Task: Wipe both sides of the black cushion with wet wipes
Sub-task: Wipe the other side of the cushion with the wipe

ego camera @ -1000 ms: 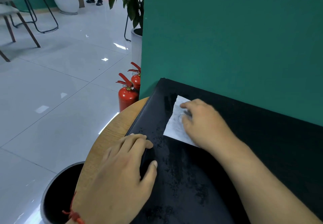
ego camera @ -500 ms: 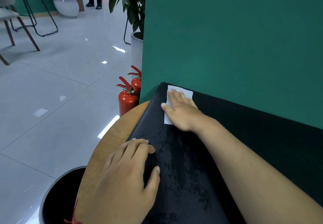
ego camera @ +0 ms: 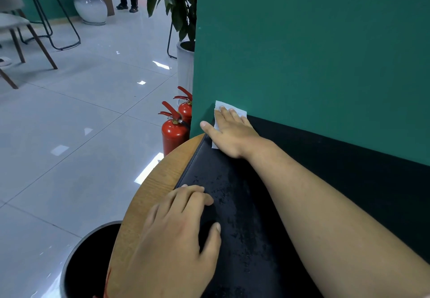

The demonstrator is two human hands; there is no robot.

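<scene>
Head view: we wipe the cushion's [ego camera: 244, 204] far corner at 12 o'clock.
Our right grip [ego camera: 232, 132], fingers straight, presses the wipe [ego camera: 218, 105] flat; left grip [ego camera: 176, 228], relaxed, steadies the cushion on the table [ego camera: 149, 193] at 7 o'clock. We should press evenly.

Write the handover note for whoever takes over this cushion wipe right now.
Right hand: flat, pressing the wet wipe onto the far left corner of the black cushion, against the green wall.
Left hand: rests on the cushion's near left edge, steadying it.
Done: damp streaks show on the upper face's left part.
Left: rest of this face, then flip and wipe the underside.
</scene>
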